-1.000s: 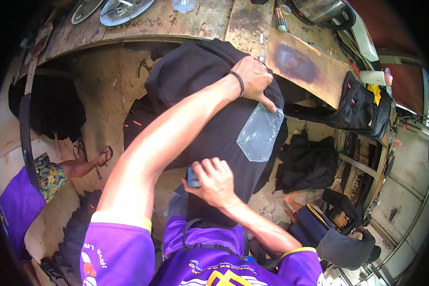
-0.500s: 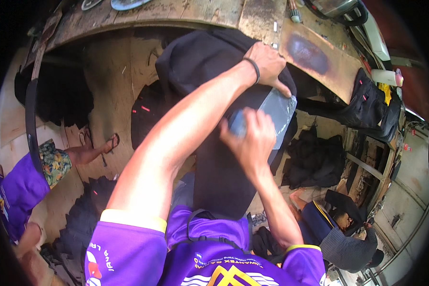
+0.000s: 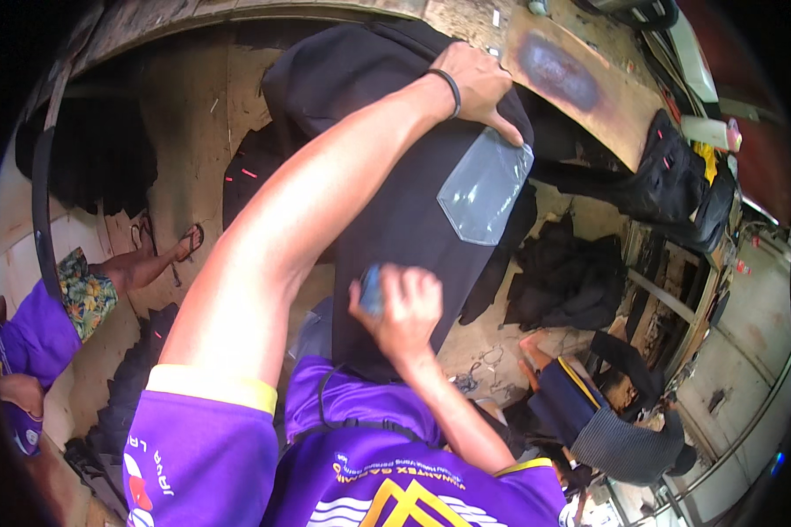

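A long piece of black cloth (image 3: 387, 211) stretches from my waist to the wooden table's edge. On its right side lies a five-sided sheet of clear plastic (image 3: 490, 189). My left hand (image 3: 475, 83) grips the cloth's far right edge, its fingers bent over the edge. The left thumb presses on the upper corner of the plastic sheet. Below and left of the sheet, just above the cloth, my right hand (image 3: 402, 312) is closed on a small bluish block (image 3: 372, 290). The block is blurred and partly covered by the fingers.
A worn wooden table (image 3: 343, 13) runs along the far side, with a scorched board (image 3: 554, 75) at right. Black garments (image 3: 668, 198) hang off its right end. Dark cloth heaps (image 3: 558, 281) lie on the floor. One person (image 3: 39, 338) is at left, another (image 3: 628, 439) lower right.
My right hand has moved down and left with the bluish block, off the plastic sheet, which now shows whole. My left hand keeps its hold; the whole view has shifted slightly.
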`<state>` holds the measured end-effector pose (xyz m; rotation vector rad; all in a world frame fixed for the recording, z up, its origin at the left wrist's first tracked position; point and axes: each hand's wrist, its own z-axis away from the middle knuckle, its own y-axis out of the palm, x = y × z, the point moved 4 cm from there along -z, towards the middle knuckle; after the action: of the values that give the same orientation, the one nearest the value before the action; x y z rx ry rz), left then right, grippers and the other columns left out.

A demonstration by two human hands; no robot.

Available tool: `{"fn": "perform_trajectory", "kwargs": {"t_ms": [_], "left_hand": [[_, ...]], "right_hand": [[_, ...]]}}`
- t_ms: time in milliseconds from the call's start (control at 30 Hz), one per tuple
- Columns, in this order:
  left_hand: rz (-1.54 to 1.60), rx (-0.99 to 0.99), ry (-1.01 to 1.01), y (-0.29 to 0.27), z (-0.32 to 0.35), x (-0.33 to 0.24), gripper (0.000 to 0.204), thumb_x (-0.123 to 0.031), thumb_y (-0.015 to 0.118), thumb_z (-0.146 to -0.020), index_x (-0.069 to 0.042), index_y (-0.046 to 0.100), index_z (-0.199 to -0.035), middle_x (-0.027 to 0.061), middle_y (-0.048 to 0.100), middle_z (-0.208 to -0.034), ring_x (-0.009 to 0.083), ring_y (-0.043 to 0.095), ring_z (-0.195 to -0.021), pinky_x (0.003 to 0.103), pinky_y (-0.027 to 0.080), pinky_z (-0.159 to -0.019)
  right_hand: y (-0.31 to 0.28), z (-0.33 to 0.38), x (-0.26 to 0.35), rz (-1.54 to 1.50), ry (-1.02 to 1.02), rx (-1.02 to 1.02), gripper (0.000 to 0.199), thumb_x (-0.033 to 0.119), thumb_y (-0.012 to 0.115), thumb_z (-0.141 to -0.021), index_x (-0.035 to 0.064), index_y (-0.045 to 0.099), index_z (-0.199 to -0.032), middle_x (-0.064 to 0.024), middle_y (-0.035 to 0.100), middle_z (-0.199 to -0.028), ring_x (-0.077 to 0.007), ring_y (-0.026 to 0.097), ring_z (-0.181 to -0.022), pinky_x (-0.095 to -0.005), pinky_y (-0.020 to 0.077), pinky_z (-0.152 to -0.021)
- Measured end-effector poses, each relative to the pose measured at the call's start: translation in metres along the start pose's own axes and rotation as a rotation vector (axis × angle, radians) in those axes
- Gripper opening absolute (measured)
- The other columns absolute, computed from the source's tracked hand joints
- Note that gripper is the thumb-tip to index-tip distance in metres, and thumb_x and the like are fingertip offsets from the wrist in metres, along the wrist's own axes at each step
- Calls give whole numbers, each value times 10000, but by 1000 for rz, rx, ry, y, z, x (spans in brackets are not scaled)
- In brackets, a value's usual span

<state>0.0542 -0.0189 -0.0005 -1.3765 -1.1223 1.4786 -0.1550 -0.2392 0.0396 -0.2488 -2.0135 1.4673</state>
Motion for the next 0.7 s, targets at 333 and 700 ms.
{"fn": "perform_trajectory", "kwargs": {"t_ms": [333, 700], "left_hand": [[-116, -135, -23, -7, 3, -2, 1012, -1029, 629, -641, -82, 841, -929, 174, 809, -959, 350, 798, -909, 472, 633, -807], [-85, -436, 138, -15, 83, -9, 689, -797, 727, -826, -118, 706, -942, 73, 672, -1073, 269, 645, -1053, 449, 502, -902]], "right_hand": [[-4, 24, -11, 10, 46, -46, 437, 355, 909, -757, 72, 689, -1006, -104, 598, -885, -315, 611, -819, -450, 493, -697], [4, 184, 9, -332, -162, 188, 581, 490, 909, -797, 65, 709, -1138, -78, 687, -1101, -275, 660, -1007, -417, 533, -871]]}}
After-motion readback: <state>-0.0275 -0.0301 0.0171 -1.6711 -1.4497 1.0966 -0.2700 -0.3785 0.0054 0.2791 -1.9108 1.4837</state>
